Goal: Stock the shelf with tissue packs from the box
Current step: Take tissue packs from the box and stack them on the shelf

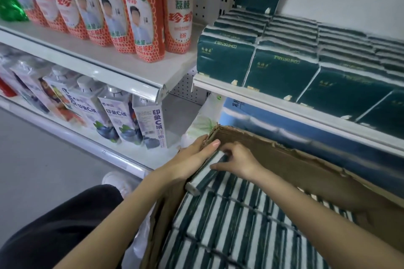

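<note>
Down in the cardboard box (284,159), one tissue pack (204,175) stands tilted up out of the striped rows of packs (229,225) along the left wall. The right hand (240,160) has its fingers curled over the pack's far end. The left hand (192,158) straddles the box wall, fingers lying straight outside and thumb inside against the pack. Above the box, the white shelf (284,107) carries dark green packs (277,69) in rows (labels upside down, edges facing up). To the left stand red-orange bottles (142,17), with blueberry-printed cartons (150,124) beneath them.
</note>
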{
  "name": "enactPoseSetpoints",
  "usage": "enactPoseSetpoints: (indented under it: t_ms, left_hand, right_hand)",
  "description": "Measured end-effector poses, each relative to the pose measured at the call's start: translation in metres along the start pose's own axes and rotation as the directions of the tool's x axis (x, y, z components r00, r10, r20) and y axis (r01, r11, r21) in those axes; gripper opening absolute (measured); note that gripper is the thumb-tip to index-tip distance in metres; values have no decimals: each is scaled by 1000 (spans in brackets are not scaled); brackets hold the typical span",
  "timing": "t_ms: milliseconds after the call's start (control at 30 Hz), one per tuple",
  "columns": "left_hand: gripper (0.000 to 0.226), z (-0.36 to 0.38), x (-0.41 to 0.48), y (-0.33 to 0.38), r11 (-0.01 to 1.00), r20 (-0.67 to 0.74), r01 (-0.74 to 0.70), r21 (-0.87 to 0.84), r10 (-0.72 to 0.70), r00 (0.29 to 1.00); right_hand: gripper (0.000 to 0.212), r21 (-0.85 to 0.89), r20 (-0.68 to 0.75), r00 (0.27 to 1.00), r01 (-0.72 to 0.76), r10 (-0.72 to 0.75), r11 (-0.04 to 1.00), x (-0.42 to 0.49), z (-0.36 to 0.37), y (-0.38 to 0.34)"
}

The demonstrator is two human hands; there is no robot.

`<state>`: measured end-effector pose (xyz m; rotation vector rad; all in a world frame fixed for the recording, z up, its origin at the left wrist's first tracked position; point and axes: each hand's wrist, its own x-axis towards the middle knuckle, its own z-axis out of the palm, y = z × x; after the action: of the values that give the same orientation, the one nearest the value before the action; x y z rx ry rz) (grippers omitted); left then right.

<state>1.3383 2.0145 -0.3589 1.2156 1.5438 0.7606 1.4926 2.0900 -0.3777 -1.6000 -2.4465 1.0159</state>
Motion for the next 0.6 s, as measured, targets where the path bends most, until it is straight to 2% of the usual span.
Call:
enactPoseSetpoints:
  t_ms: [100,200,267,367,467,600]
  left_hand:
    - [95,2,1,-3,1000,0,27,-11,-27,1000]
    - [84,3,-2,1,999,0,23,-48,-23,1000]
    - [84,3,-5,5,999,4,23,-35,-22,1000]
    - [86,2,-7,9,1000,11,11,1,-11,1000]
    - [67,3,-11,14,999,-2,-11,45,11,1000]
    - [49,9,-11,24,994,-72,-86,74,91,993]
  right_hand:
    - [39,170,-27,997,-72,77,983,-6,3,7]
    - [23,363,-71,980,-150,188,920,-8,9,17]
    - [19,511,-82,963,-181,257,840,-11,13,21]
    - [18,626,-64,949,-203,308,753,-18,16,23]
    - [25,632,-93,949,-178,303,754,-23,17,23]
    - [31,402,-186,962,-112,201,909,-34,7,19]
